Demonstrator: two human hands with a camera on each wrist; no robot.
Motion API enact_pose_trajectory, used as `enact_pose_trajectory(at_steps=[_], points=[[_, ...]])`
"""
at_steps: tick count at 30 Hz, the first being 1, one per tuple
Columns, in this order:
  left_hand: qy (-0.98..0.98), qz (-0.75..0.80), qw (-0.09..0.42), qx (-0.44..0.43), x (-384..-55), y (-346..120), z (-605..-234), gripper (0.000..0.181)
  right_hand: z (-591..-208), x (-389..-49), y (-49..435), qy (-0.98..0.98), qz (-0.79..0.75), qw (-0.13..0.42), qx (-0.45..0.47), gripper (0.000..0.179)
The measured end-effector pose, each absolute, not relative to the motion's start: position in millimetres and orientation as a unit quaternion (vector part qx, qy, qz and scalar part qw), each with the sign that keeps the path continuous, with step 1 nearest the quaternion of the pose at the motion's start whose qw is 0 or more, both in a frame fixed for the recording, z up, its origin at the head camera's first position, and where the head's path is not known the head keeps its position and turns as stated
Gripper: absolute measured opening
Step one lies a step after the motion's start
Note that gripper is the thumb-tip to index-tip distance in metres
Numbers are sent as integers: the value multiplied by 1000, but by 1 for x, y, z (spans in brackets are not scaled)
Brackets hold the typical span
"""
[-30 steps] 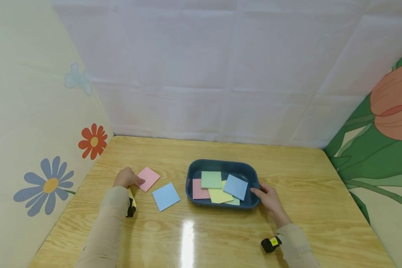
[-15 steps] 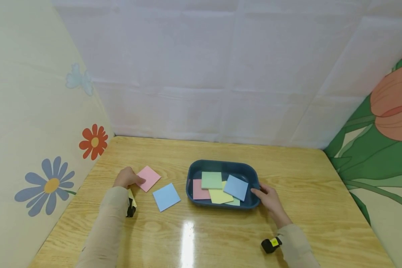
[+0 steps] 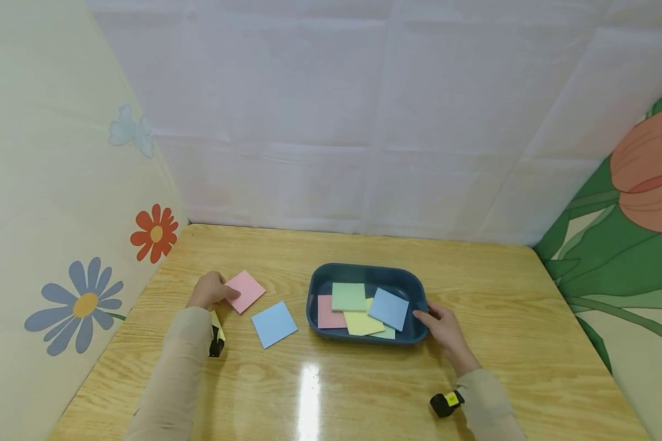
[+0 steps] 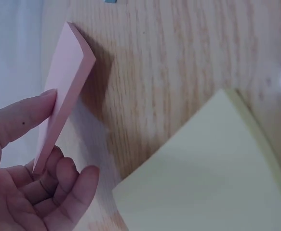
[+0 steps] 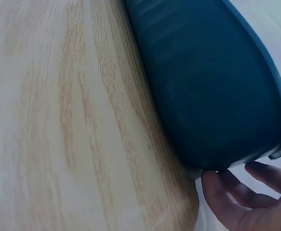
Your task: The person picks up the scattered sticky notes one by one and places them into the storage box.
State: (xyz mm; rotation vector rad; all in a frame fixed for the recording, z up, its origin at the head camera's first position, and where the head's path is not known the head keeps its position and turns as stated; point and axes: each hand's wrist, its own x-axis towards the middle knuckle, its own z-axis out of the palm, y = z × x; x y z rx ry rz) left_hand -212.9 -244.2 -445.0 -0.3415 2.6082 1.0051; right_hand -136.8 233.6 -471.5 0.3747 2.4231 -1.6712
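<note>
Between thumb and fingers, my left hand (image 3: 208, 290) pinches a pink sticky-note pad (image 3: 247, 290). In the left wrist view the pad (image 4: 65, 79) is tilted, its shadow falling on the wood. Below it lies a pale yellow pad (image 4: 212, 168), mostly hidden by my sleeve in the head view. A light blue pad (image 3: 274, 324) lies flat just right of the pink one. My right hand (image 3: 444, 327) holds the right end of a dark blue plastic bin (image 3: 364, 267), thumb at the rim and fingers against the outer wall (image 5: 203, 91). Several overlapping pads, including a green one (image 3: 348, 297), lie in the bin.
The wooden table (image 3: 474, 269) meets a white cloth backdrop (image 3: 342, 122) at its far edge. Flower-printed sheets (image 3: 60, 196) stand at both sides. A black wrist camera (image 3: 445, 403) hangs by the right sleeve.
The pink pad has risen and shifted slightly away from me with my left hand. The right hand, the bin and the blue pad on the table stay put.
</note>
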Motion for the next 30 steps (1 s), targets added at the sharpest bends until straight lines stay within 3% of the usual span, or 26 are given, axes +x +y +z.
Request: enact_pose_trajectory(at_steps=[13, 30], points=[[909, 384, 124, -100, -216, -246, -449, 14, -473, -136, 234, 812, -564, 79, 128, 45], [874, 467, 115, -72, -220, -243, -453, 15, -472, -137, 234, 808, -569, 81, 132, 46]])
